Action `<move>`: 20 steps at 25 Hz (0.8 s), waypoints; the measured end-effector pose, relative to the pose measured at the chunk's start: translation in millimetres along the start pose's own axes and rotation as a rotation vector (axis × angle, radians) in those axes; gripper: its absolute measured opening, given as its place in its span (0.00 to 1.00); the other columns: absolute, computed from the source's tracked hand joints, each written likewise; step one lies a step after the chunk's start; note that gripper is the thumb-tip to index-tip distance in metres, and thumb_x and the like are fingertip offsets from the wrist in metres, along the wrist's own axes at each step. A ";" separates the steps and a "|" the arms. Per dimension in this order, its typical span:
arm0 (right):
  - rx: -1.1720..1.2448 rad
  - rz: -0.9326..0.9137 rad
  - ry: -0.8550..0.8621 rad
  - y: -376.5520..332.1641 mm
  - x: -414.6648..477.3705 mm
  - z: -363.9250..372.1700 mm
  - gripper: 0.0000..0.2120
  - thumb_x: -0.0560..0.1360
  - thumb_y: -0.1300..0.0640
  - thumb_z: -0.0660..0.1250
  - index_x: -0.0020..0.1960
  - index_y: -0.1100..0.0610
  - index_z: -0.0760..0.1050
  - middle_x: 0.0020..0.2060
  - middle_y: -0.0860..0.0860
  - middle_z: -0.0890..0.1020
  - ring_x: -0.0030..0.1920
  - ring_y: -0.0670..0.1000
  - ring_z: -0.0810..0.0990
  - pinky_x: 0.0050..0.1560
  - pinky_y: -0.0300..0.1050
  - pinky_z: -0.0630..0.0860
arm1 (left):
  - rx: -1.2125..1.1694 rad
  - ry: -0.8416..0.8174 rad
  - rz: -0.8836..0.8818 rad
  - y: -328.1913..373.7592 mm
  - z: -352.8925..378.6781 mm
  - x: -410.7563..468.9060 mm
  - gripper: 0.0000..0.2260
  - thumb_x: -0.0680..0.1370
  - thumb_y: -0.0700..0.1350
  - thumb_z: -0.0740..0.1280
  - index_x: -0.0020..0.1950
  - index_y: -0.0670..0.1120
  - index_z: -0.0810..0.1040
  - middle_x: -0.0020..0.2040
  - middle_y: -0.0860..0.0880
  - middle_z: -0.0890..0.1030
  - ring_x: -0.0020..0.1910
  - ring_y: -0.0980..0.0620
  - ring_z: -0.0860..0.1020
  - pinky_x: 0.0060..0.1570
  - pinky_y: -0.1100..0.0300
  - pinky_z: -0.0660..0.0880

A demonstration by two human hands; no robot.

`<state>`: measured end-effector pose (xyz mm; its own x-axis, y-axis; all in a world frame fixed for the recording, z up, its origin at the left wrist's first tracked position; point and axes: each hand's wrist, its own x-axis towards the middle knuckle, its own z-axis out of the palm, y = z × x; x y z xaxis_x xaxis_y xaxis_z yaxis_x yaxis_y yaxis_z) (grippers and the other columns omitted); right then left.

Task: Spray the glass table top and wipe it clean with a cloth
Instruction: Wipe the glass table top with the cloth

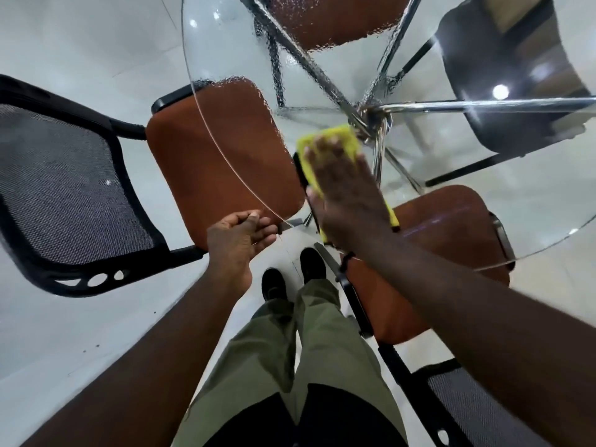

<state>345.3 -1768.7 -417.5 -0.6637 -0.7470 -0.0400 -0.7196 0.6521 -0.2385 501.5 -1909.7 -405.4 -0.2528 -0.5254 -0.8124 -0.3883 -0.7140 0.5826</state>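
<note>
The round glass table top (225,37) fills the upper right, seen from above, with spray droplets beading its far half. A yellow cloth (335,140) lies flat on the glass near the middle. My right hand (348,195) presses on the cloth with straight, spread fingers. My left hand (240,235) holds the near rim of the glass, thumb on top and fingers curled under the edge. No spray bottle is in view.
Chairs with orange seats and black mesh backs stand round the table: one at the left (219,156), one at the right under the glass (451,240), one at the far side (338,21). Chrome table legs (371,117) cross beneath the glass. My feet (290,275) stand on pale floor tiles.
</note>
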 end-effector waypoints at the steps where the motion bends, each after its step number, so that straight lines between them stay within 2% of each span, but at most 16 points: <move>1: -0.049 -0.173 -0.110 5.3 -15.7 13.3 0.31 0.86 0.46 0.57 0.87 0.51 0.55 0.87 0.51 0.56 0.86 0.54 0.54 0.85 0.60 0.53 | 0.010 0.015 0.015 3.0 -3.7 -1.0 0.07 0.83 0.38 0.67 0.58 0.36 0.80 0.47 0.39 0.85 0.42 0.44 0.85 0.48 0.53 0.85; 3: -0.092 -0.493 -0.126 38.6 -15.3 6.2 0.31 0.87 0.44 0.56 0.87 0.49 0.55 0.87 0.49 0.55 0.86 0.52 0.53 0.86 0.56 0.50 | 0.047 0.023 0.060 8.6 -7.3 -2.8 0.09 0.83 0.38 0.66 0.60 0.34 0.79 0.44 0.41 0.83 0.40 0.46 0.83 0.45 0.53 0.82; 4: -0.123 -0.599 -0.118 59.7 -4.3 1.8 0.30 0.87 0.44 0.55 0.87 0.49 0.56 0.86 0.49 0.56 0.86 0.52 0.54 0.85 0.57 0.50 | 0.062 0.020 0.088 9.4 -9.5 -1.5 0.09 0.83 0.39 0.66 0.60 0.34 0.79 0.43 0.41 0.82 0.40 0.47 0.82 0.44 0.54 0.82; 5: -0.136 -0.630 -0.107 72.9 12.3 -1.9 0.29 0.87 0.45 0.56 0.87 0.50 0.57 0.86 0.51 0.58 0.86 0.54 0.56 0.85 0.60 0.53 | 0.082 0.017 0.119 8.9 -12.4 0.7 0.09 0.83 0.40 0.67 0.59 0.35 0.80 0.42 0.42 0.82 0.39 0.47 0.81 0.43 0.54 0.81; 6: -0.103 -0.562 -0.063 74.8 28.9 -2.2 0.29 0.87 0.47 0.58 0.86 0.51 0.58 0.85 0.53 0.60 0.85 0.56 0.58 0.83 0.63 0.56 | 0.108 0.015 0.148 7.7 -15.0 3.7 0.08 0.83 0.41 0.67 0.56 0.37 0.81 0.42 0.43 0.83 0.39 0.47 0.81 0.41 0.55 0.81; 7: -0.082 -0.413 -0.009 67.5 44.7 5.0 0.30 0.87 0.48 0.59 0.86 0.51 0.57 0.85 0.53 0.61 0.85 0.57 0.59 0.82 0.66 0.58 | 0.129 0.019 0.173 5.7 -16.8 7.1 0.06 0.83 0.42 0.68 0.54 0.39 0.82 0.41 0.43 0.83 0.38 0.48 0.82 0.40 0.57 0.82; 9: -0.010 -0.063 0.050 18.9 63.8 20.6 0.31 0.86 0.47 0.58 0.87 0.51 0.55 0.86 0.52 0.57 0.86 0.57 0.56 0.83 0.64 0.54 | 0.147 0.052 0.202 -0.8 -19.4 13.2 0.04 0.82 0.42 0.69 0.50 0.42 0.82 0.41 0.45 0.84 0.37 0.49 0.82 0.39 0.57 0.82; 10: -0.007 -0.045 0.043 1.0 66.6 23.4 0.32 0.85 0.46 0.57 0.87 0.50 0.55 0.86 0.51 0.56 0.86 0.56 0.55 0.84 0.63 0.52 | 0.149 0.075 0.207 -4.6 -20.4 15.2 0.04 0.82 0.43 0.69 0.50 0.44 0.82 0.41 0.45 0.84 0.37 0.50 0.82 0.39 0.57 0.82; 12: -0.033 -0.243 -0.031 -5.9 47.2 24.7 0.32 0.86 0.45 0.57 0.87 0.49 0.56 0.87 0.50 0.56 0.86 0.54 0.55 0.84 0.61 0.53 | 0.149 0.107 0.199 -9.6 -21.2 16.4 0.06 0.83 0.44 0.68 0.49 0.45 0.81 0.40 0.47 0.83 0.37 0.51 0.82 0.39 0.55 0.81; 15: -0.117 -0.510 -0.099 27.5 -10.7 12.5 0.31 0.86 0.45 0.59 0.87 0.49 0.55 0.86 0.50 0.58 0.86 0.54 0.57 0.83 0.61 0.57 | 0.092 0.114 0.181 -8.5 -24.8 14.1 0.10 0.85 0.47 0.64 0.49 0.46 0.81 0.40 0.48 0.82 0.36 0.51 0.81 0.36 0.55 0.79; 17: -0.146 -0.546 -0.116 39.1 -31.6 7.5 0.33 0.86 0.44 0.60 0.87 0.48 0.54 0.86 0.50 0.58 0.86 0.54 0.57 0.83 0.61 0.58 | 0.053 0.135 0.182 -3.6 -29.3 13.5 0.13 0.86 0.49 0.61 0.49 0.45 0.80 0.40 0.47 0.82 0.36 0.51 0.80 0.34 0.57 0.78; 20: -0.127 -0.580 -0.124 5.1 7.3 10.3 0.31 0.87 0.44 0.57 0.87 0.49 0.55 0.86 0.50 0.59 0.86 0.54 0.56 0.83 0.61 0.58 | -0.003 0.171 0.194 -2.3 -35.2 18.4 0.17 0.87 0.52 0.57 0.48 0.45 0.79 0.41 0.45 0.81 0.36 0.51 0.79 0.31 0.59 0.76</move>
<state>338.9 -1772.2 -429.1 -0.1324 -0.9898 -0.0529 -0.9807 0.1386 -0.1377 529.0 -1934.0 -420.8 -0.1684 -0.7229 -0.6701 -0.3447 -0.5937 0.7271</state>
